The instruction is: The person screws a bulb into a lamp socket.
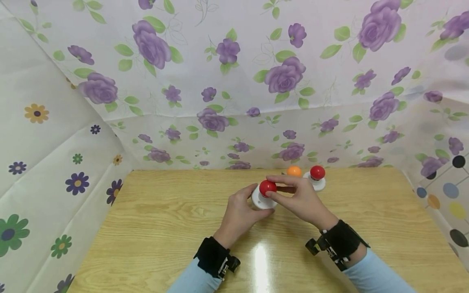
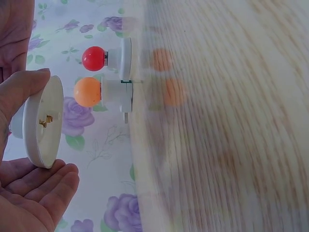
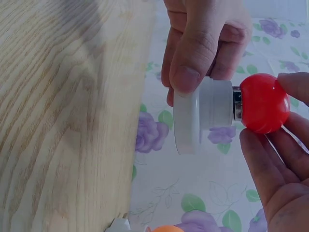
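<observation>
My left hand [image 1: 239,209] holds a round white lamp holder [image 3: 187,121] by the rim of its wide base, thumb on one side and fingers on the other. A red light bulb [image 3: 264,103] sits at the holder's mouth, with a strip of its metal cap showing between them. My right hand [image 1: 302,201] pinches the red bulb between thumb and fingertips. In the left wrist view, the holder's hollow underside with brass contacts [image 2: 46,121] faces the table, and the holder is raised above the wood.
Behind my right hand, a second red bulb [image 1: 317,172] stands in a white holder [image 1: 319,185] on the wooden table [image 1: 165,211]. Beside it is an orange bulb [image 1: 294,171] in a white socket [image 2: 112,92] with a plug pin. Flowered cloth [image 1: 220,81] hangs behind the table.
</observation>
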A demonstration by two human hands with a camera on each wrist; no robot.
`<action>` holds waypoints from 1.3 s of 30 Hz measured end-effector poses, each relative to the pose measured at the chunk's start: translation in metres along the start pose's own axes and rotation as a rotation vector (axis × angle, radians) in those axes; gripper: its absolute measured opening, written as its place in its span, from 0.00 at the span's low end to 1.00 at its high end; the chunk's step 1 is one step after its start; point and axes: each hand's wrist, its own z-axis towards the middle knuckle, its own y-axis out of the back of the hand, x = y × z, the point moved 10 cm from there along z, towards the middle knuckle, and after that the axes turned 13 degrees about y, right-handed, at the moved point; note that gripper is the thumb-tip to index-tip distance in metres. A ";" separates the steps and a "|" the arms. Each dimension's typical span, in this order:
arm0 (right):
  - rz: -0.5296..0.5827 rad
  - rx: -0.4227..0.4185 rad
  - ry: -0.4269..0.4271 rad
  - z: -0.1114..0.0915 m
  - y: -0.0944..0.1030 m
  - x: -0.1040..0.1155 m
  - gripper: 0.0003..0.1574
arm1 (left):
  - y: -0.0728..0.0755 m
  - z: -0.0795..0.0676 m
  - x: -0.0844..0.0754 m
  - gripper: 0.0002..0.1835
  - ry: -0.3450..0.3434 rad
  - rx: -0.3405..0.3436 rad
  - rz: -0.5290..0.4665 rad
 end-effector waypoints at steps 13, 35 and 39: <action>-0.008 -0.014 0.087 0.002 0.004 0.019 0.30 | 0.001 -0.001 -0.001 0.34 -0.023 -0.008 0.004; 0.018 0.048 0.031 0.001 -0.004 0.016 0.26 | 0.000 -0.002 -0.001 0.33 -0.023 -0.001 0.010; 0.010 0.025 0.017 0.000 -0.002 0.013 0.25 | -0.001 -0.002 -0.001 0.33 -0.018 0.000 0.020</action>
